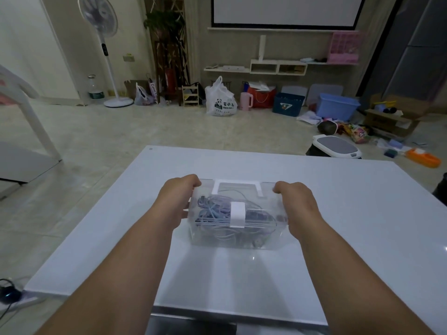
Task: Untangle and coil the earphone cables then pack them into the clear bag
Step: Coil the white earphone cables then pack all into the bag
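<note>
A clear plastic box (263, 238) with a white front latch (237, 213) and a white handle (237, 186) on its lid stands in the middle of the white table (350, 213). Tangled earphone cables (215, 206), bluish and purple, lie piled inside it. My left hand (177, 198) grips the box's left end, fingers curled over the lid's edge. My right hand (297, 204) grips the right end the same way. No clear bag is in view.
Beyond the table's far edge lies a tiled floor with a white bin (336, 146), a standing fan (106, 44), a white plastic bag (220, 100), blue crates (336, 106) and scattered clutter along the wall. A power strip (9, 293) lies on the floor at the left.
</note>
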A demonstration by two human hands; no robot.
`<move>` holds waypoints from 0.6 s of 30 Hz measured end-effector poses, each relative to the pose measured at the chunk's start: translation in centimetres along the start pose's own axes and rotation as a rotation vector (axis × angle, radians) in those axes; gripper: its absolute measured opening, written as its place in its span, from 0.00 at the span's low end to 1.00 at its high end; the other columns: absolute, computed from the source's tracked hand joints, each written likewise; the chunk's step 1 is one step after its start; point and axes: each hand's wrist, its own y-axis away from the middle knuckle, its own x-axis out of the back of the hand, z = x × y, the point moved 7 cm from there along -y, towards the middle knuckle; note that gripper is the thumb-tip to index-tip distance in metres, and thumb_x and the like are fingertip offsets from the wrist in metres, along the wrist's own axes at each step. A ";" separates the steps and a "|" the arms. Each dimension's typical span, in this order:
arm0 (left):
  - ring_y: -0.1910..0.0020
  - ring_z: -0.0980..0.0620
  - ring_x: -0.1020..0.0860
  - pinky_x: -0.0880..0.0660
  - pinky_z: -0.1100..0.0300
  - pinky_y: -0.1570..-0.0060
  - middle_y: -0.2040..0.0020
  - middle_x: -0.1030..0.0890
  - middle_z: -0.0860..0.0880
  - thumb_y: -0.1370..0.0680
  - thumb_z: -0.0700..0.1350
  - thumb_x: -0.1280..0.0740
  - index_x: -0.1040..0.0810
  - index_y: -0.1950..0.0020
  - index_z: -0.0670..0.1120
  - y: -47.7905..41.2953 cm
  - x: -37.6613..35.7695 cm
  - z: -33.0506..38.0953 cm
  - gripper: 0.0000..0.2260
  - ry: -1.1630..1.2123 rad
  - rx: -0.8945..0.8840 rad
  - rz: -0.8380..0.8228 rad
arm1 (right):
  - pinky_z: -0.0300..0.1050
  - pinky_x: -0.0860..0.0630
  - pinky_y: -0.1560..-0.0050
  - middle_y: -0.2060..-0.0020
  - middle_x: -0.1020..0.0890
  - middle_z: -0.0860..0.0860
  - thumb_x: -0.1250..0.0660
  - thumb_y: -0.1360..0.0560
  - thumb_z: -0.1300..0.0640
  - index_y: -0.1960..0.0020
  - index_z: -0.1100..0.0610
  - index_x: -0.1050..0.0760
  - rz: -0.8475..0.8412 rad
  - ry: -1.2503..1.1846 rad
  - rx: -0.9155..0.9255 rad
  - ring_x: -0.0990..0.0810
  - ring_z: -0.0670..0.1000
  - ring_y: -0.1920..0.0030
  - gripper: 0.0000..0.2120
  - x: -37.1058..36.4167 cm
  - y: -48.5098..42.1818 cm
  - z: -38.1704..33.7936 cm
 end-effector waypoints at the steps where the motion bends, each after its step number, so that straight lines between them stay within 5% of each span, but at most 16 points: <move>1: 0.64 0.42 0.22 0.23 0.51 0.61 0.55 0.22 0.41 0.29 0.43 0.35 0.24 0.51 0.41 0.1 0.0 0.0 0.09 -0.026 0.007 -0.013 | 0.49 0.29 0.55 0.54 0.25 0.53 0.32 0.29 0.56 0.48 0.59 0.30 -0.020 0.019 0.018 0.27 0.52 0.58 0.13 -0.2 0.0 0.0; 7: 0.56 0.41 0.20 0.22 0.44 0.47 0.52 0.19 0.41 0.26 0.35 0.34 0.24 0.53 0.45 -0.1 -0.3 0.3 0.06 -0.139 0.004 -0.068 | 0.46 0.33 0.46 0.33 0.31 0.50 0.26 0.30 0.58 0.25 0.49 0.40 -0.211 0.119 0.106 0.30 0.51 0.46 0.38 -2.2 0.9 -0.5; 9: 0.52 0.41 0.19 0.22 0.44 0.46 0.51 0.19 0.42 0.25 0.34 0.34 0.24 0.53 0.47 -0.4 -0.3 0.1 0.08 -0.129 -0.018 -0.071 | 0.45 0.34 0.46 0.29 0.33 0.50 0.26 0.29 0.58 0.23 0.49 0.41 -0.239 0.136 0.119 0.30 0.52 0.44 0.39 -2.4 1.0 -0.6; 14: 0.50 0.41 0.18 0.20 0.44 0.48 0.47 0.19 0.41 0.27 0.36 0.30 0.25 0.36 0.44 -1.1 -0.3 -0.2 0.20 -0.196 -0.076 -0.087 | 0.45 0.33 0.38 0.26 0.35 0.50 0.26 0.28 0.53 0.22 0.50 0.44 -0.236 0.435 0.202 0.33 0.54 0.29 0.41 -2.2 0.6 -1.3; 18: 0.48 0.46 0.19 0.21 0.50 0.47 0.40 0.21 0.46 0.26 0.42 0.29 0.25 0.35 0.58 -0.6 -0.2 0.7 0.21 -0.382 -0.228 -0.033 | 0.44 0.31 0.37 0.27 0.34 0.52 0.28 0.27 0.51 0.25 0.49 0.35 -0.223 0.606 0.284 0.29 0.54 0.32 0.32 -2.8 0.9 -2.0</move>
